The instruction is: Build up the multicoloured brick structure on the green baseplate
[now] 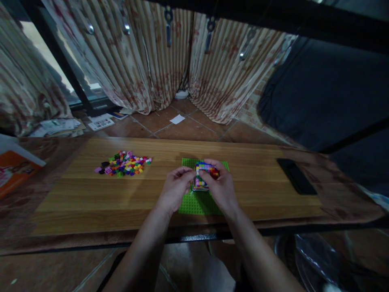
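A green studded baseplate (pixel 199 205) lies on the wooden board in front of me. On it sits a block built of many-coloured toy bricks (pixel 200 184), partly covered by my hands. My right hand (pixel 221 181) grips this build from the right, with the thumb on its top and the fingers curled behind its far side. At the left edge of the build, the fingertips of my left hand (pixel 178 184) are pinched together. Whatever they may hold is too small or hidden to make out.
Left of the baseplate, loose coloured bricks (pixel 126 164) lie in a pile on the wooden board (pixel 146 202). A dark phone (pixel 296 176) rests at the right end. An orange and white box (pixel 16 166) stands at the far left. Curtains (pixel 136 61) hang beyond the table.
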A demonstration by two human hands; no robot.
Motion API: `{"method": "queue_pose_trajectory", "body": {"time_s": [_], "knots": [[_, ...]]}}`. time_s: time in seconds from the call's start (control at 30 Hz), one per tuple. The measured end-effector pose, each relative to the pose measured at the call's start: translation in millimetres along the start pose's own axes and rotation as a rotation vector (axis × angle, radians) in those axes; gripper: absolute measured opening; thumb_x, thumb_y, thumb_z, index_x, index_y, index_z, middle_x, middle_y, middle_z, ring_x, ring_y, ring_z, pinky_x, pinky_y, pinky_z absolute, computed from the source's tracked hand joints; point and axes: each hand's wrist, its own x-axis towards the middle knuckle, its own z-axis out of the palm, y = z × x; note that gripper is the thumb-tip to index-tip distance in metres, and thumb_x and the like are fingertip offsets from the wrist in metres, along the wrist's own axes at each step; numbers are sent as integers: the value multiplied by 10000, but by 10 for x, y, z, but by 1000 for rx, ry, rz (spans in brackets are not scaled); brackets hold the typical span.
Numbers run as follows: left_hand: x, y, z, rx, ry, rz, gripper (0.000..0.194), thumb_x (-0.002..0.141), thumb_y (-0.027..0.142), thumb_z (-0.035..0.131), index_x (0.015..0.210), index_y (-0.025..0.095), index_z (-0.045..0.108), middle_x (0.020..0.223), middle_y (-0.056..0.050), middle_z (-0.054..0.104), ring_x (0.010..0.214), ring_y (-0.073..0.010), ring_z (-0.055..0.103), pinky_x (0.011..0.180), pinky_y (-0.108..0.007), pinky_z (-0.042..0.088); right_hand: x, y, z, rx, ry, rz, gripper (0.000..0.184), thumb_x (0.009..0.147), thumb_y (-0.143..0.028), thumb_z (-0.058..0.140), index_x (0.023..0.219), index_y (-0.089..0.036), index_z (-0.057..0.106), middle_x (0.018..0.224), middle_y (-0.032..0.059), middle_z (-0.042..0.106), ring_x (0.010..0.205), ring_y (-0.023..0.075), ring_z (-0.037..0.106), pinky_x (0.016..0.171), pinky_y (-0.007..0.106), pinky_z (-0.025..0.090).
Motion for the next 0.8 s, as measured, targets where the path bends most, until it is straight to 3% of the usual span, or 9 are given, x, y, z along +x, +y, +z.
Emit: {"method": "queue_pose_trajectory", "body": {"time_s": [0.23, 0.8], "knots": [[12, -3, 11, 64, 3, 43, 200, 631, 284, 731, 668, 145, 591, 450, 81, 432, 373, -16, 282, 371, -168, 178, -5, -31, -14, -121, 8, -109, 329, 744, -289, 667, 1062, -210, 650, 1097, 71, 623, 1014, 222, 596, 919, 413, 461], [21, -37, 34, 98, 50, 88, 209, 625, 317, 739, 644, 156, 607, 435, 95, 397, 387, -22, 262, 409, -193, 178, -48, -118, 11, -202, 5, -135, 300, 785, -286, 626, 1072, -205, 668, 1190, 93, 571, 1110, 220, 558, 975, 402, 441]]}}
